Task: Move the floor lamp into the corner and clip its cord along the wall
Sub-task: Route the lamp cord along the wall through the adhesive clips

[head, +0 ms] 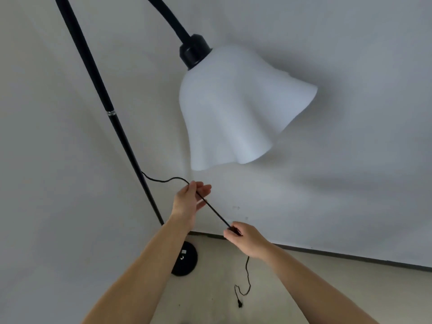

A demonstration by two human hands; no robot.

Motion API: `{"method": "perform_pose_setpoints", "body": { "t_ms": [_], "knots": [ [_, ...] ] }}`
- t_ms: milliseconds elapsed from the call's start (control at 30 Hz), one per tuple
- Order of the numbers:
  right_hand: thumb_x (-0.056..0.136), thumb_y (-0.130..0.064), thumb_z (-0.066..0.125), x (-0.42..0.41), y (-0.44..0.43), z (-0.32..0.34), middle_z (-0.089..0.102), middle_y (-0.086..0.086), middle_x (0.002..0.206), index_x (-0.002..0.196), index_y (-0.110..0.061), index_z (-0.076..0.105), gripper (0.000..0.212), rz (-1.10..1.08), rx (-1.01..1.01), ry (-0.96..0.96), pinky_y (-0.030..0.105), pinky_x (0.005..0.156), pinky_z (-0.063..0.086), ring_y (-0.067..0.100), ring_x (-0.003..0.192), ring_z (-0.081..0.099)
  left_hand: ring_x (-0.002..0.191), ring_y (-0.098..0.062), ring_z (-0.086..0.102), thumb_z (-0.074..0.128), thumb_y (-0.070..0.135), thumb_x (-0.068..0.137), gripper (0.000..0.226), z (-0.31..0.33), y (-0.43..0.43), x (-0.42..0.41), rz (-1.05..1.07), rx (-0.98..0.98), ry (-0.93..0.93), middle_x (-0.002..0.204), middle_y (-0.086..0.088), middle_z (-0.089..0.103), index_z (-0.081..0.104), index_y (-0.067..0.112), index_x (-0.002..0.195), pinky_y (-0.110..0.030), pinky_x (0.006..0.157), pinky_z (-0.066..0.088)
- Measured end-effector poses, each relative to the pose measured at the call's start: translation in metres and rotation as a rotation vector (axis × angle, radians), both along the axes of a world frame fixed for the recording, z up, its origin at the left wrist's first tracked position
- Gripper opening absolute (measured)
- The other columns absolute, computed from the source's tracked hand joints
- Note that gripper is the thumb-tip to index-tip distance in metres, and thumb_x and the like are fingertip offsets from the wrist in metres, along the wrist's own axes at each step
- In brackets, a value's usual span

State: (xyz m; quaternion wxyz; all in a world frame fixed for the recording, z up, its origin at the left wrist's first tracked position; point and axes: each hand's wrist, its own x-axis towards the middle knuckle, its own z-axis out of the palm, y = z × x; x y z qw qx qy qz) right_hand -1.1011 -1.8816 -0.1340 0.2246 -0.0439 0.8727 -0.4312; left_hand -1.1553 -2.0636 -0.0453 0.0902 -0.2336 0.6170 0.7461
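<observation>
Both bare arms reached forward toward the wall (350, 195). The left hand (189, 202) was raised, thumb and fingers pinching the black cord (214, 210). The right hand (243, 237) was lower, fingers curled tight around the same cord. The cord ran straight between them. The floor lamp (112, 118) stood in the corner, its plug (240, 304) on the floor (304, 288).
</observation>
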Motion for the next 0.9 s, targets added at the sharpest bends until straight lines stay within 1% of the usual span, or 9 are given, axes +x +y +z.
{"method": "perform_pose_setpoints", "body": {
  "t_ms": [100, 233, 300, 400, 467, 567, 667, 800, 900],
  "knots": [
    [0.090, -0.049, 0.052, 0.011, 0.015, -0.010, 0.070, -0.004, 0.072, 0.085, -0.019, 0.060, 0.031, -0.039, -0.015, -0.110, 0.023, 0.062, 0.047, 0.007, 0.058, 0.060, 0.100, -0.014, 0.072, 0.039, 0.030, 0.106, 0.029, 0.015, -0.011, -0.016, 0.021, -0.065, 0.057, 0.092, 0.003, 0.080, 0.063, 0.016, 0.104, -0.039, 0.090, 0.053],
    [0.085, -0.070, 0.046, 0.037, 0.043, -0.025, 0.051, -0.005, 0.064, 0.076, -0.012, 0.054, 0.059, -0.117, 0.137, -0.089, 0.030, 0.059, 0.038, 0.011, 0.056, 0.047, 0.100, -0.012, 0.071, 0.039, 0.033, 0.106, 0.029, 0.026, -0.031, -0.032, 0.156, -0.091, 0.069, 0.098, 0.004, 0.080, 0.065, 0.020, 0.103, -0.036, 0.087, 0.055],
    [0.086, -0.076, 0.037, 0.046, 0.056, -0.028, 0.056, -0.005, 0.067, 0.079, -0.011, 0.055, 0.068, -0.191, 0.155, -0.063, 0.030, 0.061, 0.039, 0.011, 0.059, 0.051, 0.101, -0.012, 0.068, 0.041, 0.037, 0.104, 0.027, 0.023, -0.039, -0.033, 0.184, -0.120, 0.032, 0.110, 0.002, 0.077, 0.065, 0.022, 0.105, -0.036, 0.088, 0.054],
    [0.095, -0.069, 0.029, 0.048, 0.059, -0.015, 0.059, -0.007, 0.072, 0.079, -0.020, 0.058, 0.059, -0.255, 0.108, -0.022, 0.028, 0.065, 0.040, 0.009, 0.065, 0.054, 0.111, -0.019, 0.060, 0.051, 0.047, 0.099, 0.043, 0.006, -0.035, -0.017, 0.023, -0.166, -0.145, 0.126, -0.002, 0.064, 0.059, 0.014, 0.126, -0.044, 0.097, 0.052],
    [0.100, -0.057, 0.029, 0.041, 0.051, 0.000, 0.054, -0.008, 0.066, 0.077, -0.022, 0.053, 0.049, -0.251, 0.080, 0.047, 0.028, 0.064, 0.039, 0.010, 0.062, 0.050, 0.121, -0.026, 0.054, 0.057, 0.050, 0.095, 0.061, -0.007, -0.025, 0.004, -0.132, -0.157, -0.265, 0.134, -0.009, 0.056, 0.050, 0.005, 0.137, -0.045, 0.093, 0.053],
    [0.103, -0.048, 0.033, 0.030, 0.031, 0.021, 0.048, -0.008, 0.060, 0.080, -0.020, 0.055, 0.042, -0.248, 0.010, 0.124, 0.028, 0.059, 0.036, 0.010, 0.055, 0.044, 0.120, -0.028, 0.054, 0.056, 0.056, 0.093, 0.068, -0.024, -0.006, 0.036, -0.316, -0.122, -0.400, 0.131, -0.014, 0.057, 0.050, 0.002, 0.134, -0.045, 0.088, 0.052],
    [0.101, -0.051, 0.036, 0.022, 0.016, 0.034, 0.051, -0.009, 0.054, 0.078, -0.028, 0.060, 0.040, -0.202, -0.016, 0.168, 0.021, 0.054, 0.036, 0.004, 0.049, 0.045, 0.114, -0.026, 0.060, 0.053, 0.055, 0.095, 0.057, -0.031, 0.009, 0.050, -0.397, -0.037, -0.407, 0.123, -0.011, 0.066, 0.060, 0.005, 0.121, -0.046, 0.095, 0.052],
    [0.098, -0.056, 0.036, 0.026, 0.013, 0.031, 0.051, -0.016, 0.050, 0.080, -0.033, 0.061, 0.038, -0.124, -0.001, 0.117, 0.019, 0.050, 0.034, 0.003, 0.045, 0.042, 0.112, -0.023, 0.065, 0.061, 0.028, 0.098, 0.024, -0.029, 0.013, 0.047, -0.226, 0.075, -0.267, 0.114, -0.009, 0.073, 0.073, 0.007, 0.101, -0.040, 0.086, 0.051],
    [0.094, -0.061, 0.036, 0.035, 0.019, 0.023, 0.054, -0.023, 0.054, 0.080, -0.034, 0.060, 0.038, -0.151, 0.018, 0.060, 0.022, 0.056, 0.036, -0.001, 0.050, 0.046, 0.108, -0.020, 0.065, 0.062, 0.023, 0.097, 0.018, -0.023, 0.007, 0.041, -0.162, 0.114, -0.212, 0.110, -0.004, 0.072, 0.074, 0.010, 0.096, -0.038, 0.087, 0.051]
  ]
}}
